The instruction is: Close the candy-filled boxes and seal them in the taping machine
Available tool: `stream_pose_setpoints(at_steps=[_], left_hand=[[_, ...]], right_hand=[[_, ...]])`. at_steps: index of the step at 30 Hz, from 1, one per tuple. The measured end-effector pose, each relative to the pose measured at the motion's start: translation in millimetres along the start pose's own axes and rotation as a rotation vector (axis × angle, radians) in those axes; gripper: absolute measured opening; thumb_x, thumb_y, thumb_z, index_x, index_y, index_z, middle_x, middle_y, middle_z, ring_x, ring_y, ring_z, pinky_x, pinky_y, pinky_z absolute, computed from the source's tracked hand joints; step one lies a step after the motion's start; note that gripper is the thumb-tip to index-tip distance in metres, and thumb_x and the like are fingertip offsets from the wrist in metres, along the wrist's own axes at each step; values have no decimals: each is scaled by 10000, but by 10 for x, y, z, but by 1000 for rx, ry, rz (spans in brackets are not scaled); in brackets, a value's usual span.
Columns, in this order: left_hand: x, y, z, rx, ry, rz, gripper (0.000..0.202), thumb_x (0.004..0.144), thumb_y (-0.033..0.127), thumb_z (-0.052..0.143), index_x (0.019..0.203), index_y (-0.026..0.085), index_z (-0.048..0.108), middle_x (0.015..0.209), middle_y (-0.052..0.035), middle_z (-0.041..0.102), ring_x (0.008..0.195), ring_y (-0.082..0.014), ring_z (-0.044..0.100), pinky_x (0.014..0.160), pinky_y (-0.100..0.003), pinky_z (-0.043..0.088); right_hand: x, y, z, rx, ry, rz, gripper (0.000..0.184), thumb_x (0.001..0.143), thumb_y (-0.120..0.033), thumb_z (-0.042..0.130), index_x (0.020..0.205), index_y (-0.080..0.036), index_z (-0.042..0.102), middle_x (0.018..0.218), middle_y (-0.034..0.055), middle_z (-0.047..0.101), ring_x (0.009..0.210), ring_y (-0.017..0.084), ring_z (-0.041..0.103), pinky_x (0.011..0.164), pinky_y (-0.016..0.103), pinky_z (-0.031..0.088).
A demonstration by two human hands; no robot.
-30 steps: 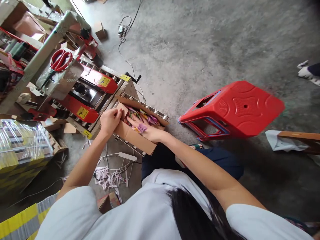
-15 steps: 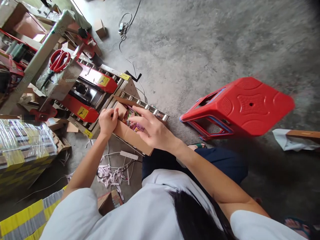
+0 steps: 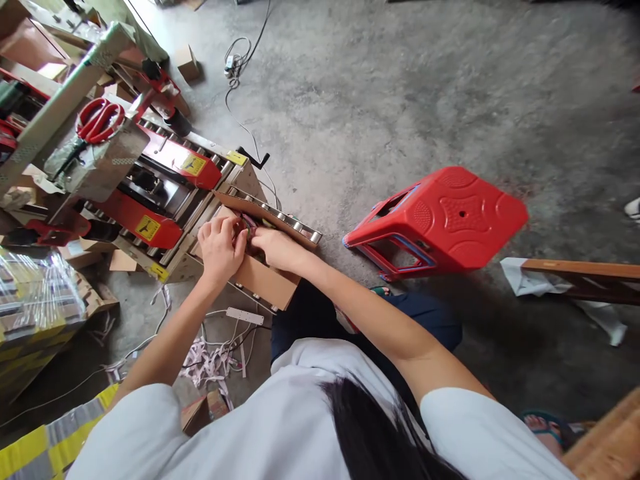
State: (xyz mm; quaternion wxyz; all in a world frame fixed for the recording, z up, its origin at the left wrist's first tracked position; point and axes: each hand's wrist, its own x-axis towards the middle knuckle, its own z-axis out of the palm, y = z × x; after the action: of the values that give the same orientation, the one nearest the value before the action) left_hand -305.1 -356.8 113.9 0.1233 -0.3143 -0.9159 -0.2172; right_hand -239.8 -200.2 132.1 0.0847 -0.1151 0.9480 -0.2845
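An open cardboard box [image 3: 267, 281] with its flaps up stands on the roller end of a machine in front of me. Colourful shiny packets [image 3: 249, 221] lie inside, mostly covered by my hands. My left hand [image 3: 221, 245] is closed at the box's left end, its fingers curled over the flap and its thumb over the contents. My right hand [image 3: 277, 249] reaches over the near flap into the box. Its fingertips are down among the packets and hidden, so whether they grip one cannot be seen.
The roller machine [image 3: 200, 170] with red guides extends to the left, red-handled scissors [image 3: 100, 121] on top. A red plastic stool [image 3: 450, 217] stands on the right. Cables, a power strip [image 3: 245, 316] and pinkish strips [image 3: 207, 363] lie on the floor. Wrapped stacks [image 3: 35, 313] stand at left.
My right hand has moved down and left, from hovering over the box to inside it. My left hand has shifted from the flap's edge further over the contents. The whole view has moved slightly.
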Motion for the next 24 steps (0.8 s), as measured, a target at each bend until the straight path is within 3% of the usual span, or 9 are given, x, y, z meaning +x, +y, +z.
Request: stream_pose_setpoints(at_steps=[3,5,8,10,13,16,19,21,24], left_hand=[[39,13,76,45,-35,26,239,928,371,499,1061,225,635,1109,-136,625,1113,-345,502,1111,-535,230],[77,13,125,76,-85,31,221,920,339,493,1041,217,632,1103,-147,626,1115,-358,504,1081,-537,265],[130,35,184,129,-149,26,223,908,316,501,1046,194,625,1133,-178,621,1120,-386,507,999,-531,330],[155,54,207,136,-149,15,202,901,295,510,1034,188,619,1135,-186,621,1126,-391,511,985,-527,339],[158,39,204,65,-101,-15,147,888,304,549,973,197,604,1101,-169,628,1129,-378,525,983,-501,357],[97,-56,169,-153,78,-105,158,944,338,482,952,208,572,1026,-118,629,1030,-297,579,936,-426,417],[-8,-166,141,-342,423,-296,225,1012,336,343,983,208,526,965,-69,590,930,-212,591,887,-353,455],[-48,-200,140,-337,573,-371,196,1010,338,375,1011,203,516,1013,-69,568,987,-203,578,919,-342,453],[-1,-181,154,-301,528,-352,143,979,295,464,1020,198,561,1077,-86,583,1074,-218,561,981,-359,433]], right_hand=[[-110,-76,-235,44,53,-90,324,912,6,472,1098,-111,710,1166,115,678,1050,198,633,944,283,467],[-177,-103,-420,61,194,-99,314,936,-21,446,1090,-118,702,1133,106,677,1055,197,631,953,297,469],[-236,-45,-620,77,442,-8,264,954,-175,551,1198,-127,639,1192,116,638,1135,238,597,995,367,466],[-250,20,-640,110,432,93,476,878,-318,708,1295,-131,574,1229,137,624,1156,284,588,1001,425,472],[-284,38,-488,212,214,185,723,794,-430,793,1387,-141,496,1195,138,665,1097,296,633,942,424,513],[-386,-64,-190,173,199,172,913,764,-505,805,1486,-132,389,1317,179,618,1203,321,595,1002,443,490],[-531,-170,125,-34,236,130,1195,624,-652,847,1563,-157,297,1563,270,341,1431,426,353,1144,603,310],[-607,-199,281,-150,233,126,1259,588,-710,835,1585,-193,268,1633,286,150,1490,473,198,1159,681,185],[-659,-210,398,-215,226,135,1173,652,-652,823,1587,-200,276,1642,288,107,1479,485,199,1132,670,217]])
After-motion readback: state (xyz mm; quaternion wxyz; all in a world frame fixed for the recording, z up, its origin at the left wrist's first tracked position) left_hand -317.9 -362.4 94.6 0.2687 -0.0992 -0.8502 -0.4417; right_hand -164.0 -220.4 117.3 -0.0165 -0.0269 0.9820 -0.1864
